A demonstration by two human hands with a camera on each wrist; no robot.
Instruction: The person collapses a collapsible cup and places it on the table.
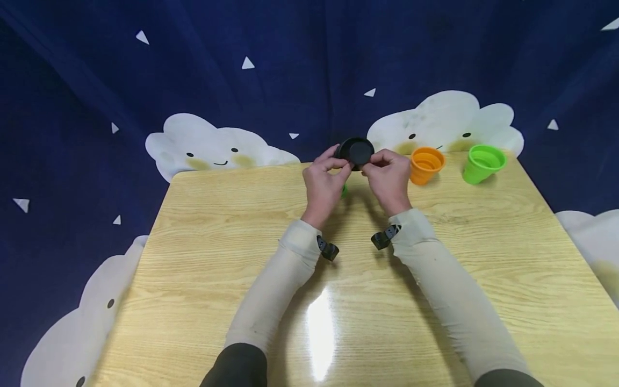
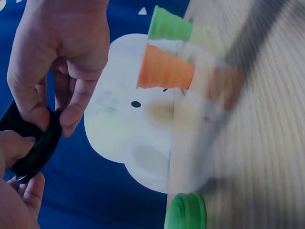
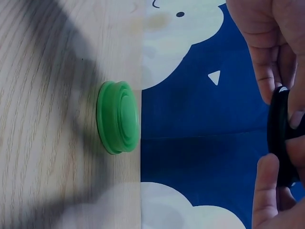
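Both hands hold a black collapsible-looking cup [image 1: 355,153] up above the table's far edge. My left hand [image 1: 323,185] grips its left side, thumb and fingers on the rim. On the other side, my right hand [image 1: 390,177] pinches the rim between thumb and fingers. The cup is tilted, so its round inside faces the head camera. In the right wrist view a flattened green collapsible cup [image 3: 118,118] lies on the table below the hands; from the head it is mostly hidden behind the left hand.
Right of the hands, an orange cup [image 1: 426,166] and a light green cup [image 1: 483,164] stand expanded near the far edge. The wooden table [image 1: 217,258] ends against a dark blue curtain [image 1: 290,64] printed with clouds.
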